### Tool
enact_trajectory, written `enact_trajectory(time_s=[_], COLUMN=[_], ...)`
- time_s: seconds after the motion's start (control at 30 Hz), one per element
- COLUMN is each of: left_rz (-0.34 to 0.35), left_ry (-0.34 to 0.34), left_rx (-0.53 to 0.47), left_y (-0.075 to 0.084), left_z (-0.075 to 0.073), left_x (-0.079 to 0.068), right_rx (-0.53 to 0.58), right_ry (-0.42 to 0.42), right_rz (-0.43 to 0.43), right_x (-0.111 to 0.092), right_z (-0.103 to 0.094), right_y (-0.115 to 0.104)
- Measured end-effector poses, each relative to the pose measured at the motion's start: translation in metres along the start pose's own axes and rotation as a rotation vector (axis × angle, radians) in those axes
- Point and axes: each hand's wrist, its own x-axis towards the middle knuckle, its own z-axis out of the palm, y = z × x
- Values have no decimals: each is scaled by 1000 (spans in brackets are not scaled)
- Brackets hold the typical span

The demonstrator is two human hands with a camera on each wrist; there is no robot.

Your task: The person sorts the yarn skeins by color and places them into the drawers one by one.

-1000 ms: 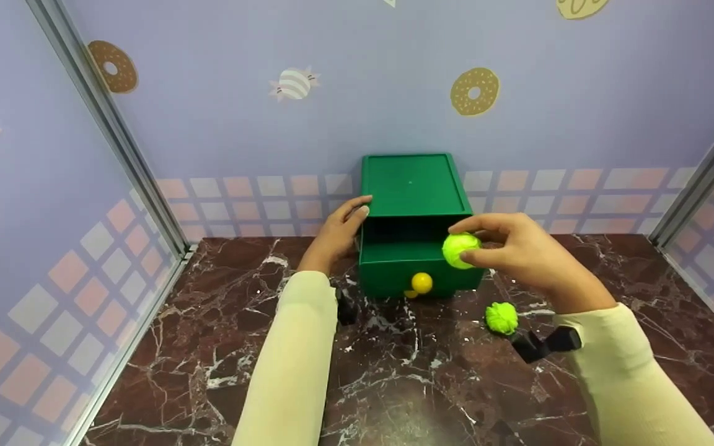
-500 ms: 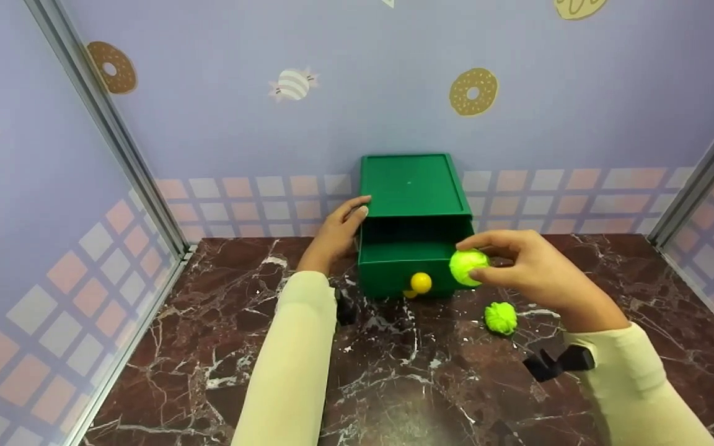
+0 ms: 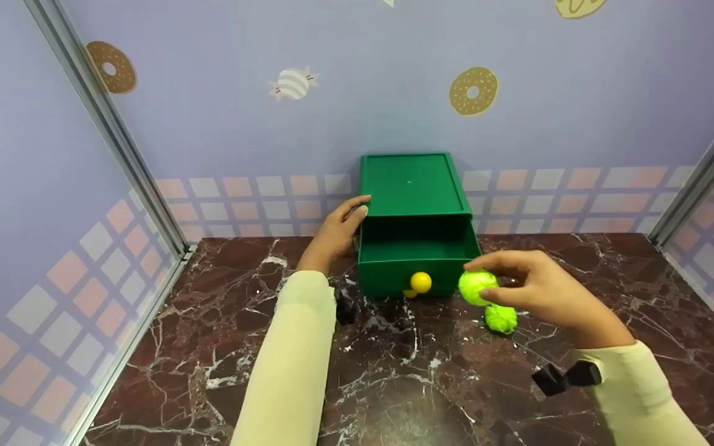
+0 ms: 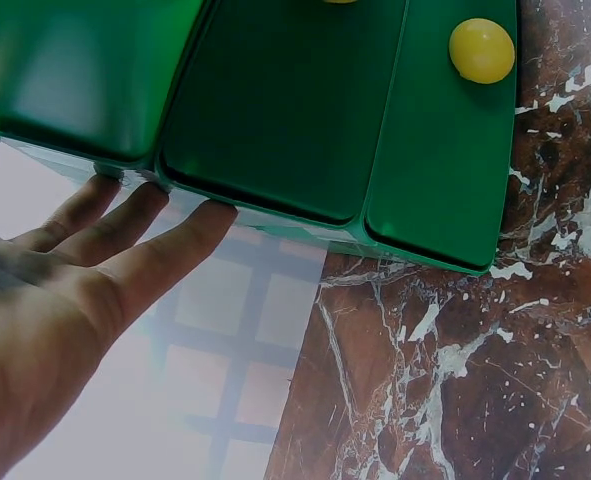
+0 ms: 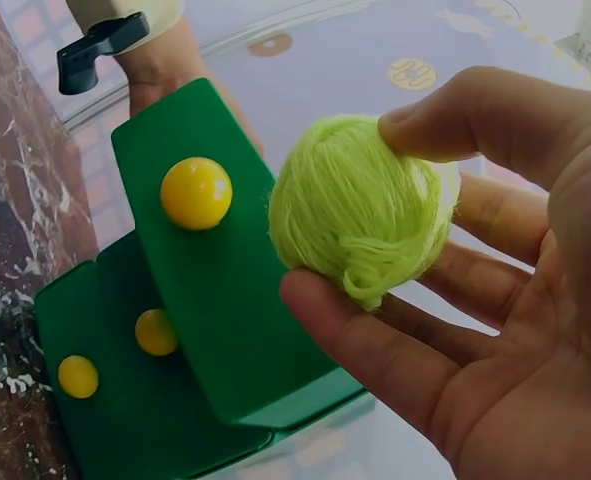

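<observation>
My right hand (image 3: pixel 533 288) pinches a bright yellow-green ball of yarn (image 3: pixel 476 288) between thumb and fingers, just in front of the drawer's right corner. Wound strands show on the ball of yarn (image 5: pixel 355 205) in the right wrist view. A second yarn ball (image 3: pixel 501 320) lies on the tabletop, slightly overlapped by the held one. Against the back wall stands a green drawer cabinet (image 3: pixel 416 184), its top drawer (image 3: pixel 388 277) pulled out, with a yellow knob (image 3: pixel 421 282) on the front. Fingers of my left hand (image 4: pixel 65 290) lie straight against the cabinet's left side.
Lower on the cabinet, two more yellow knobs (image 5: pixel 78 376) show in the right wrist view. The dark red marbled tabletop (image 3: pixel 258 347) meets a lilac back wall (image 3: pixel 239 130) printed with sweets. A side wall (image 3: pixel 28 235) bounds it on the left.
My right hand has moved from the drawer's right edge down and toward me to the right, carrying the ball of yarn. My left hand and the cabinet stay put.
</observation>
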Motion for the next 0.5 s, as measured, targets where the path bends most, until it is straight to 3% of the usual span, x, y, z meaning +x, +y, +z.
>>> enact_trajectory(time_s=[0.5], left_rz=[-17], left_ry=[-3], left_rx=[-64], left_y=[-1], left_z=[1], left_x=[1], right_rx=[37], right_ry=[-29], right_rz=[72], right_x=[-11], right_z=[8], right_y=[36])
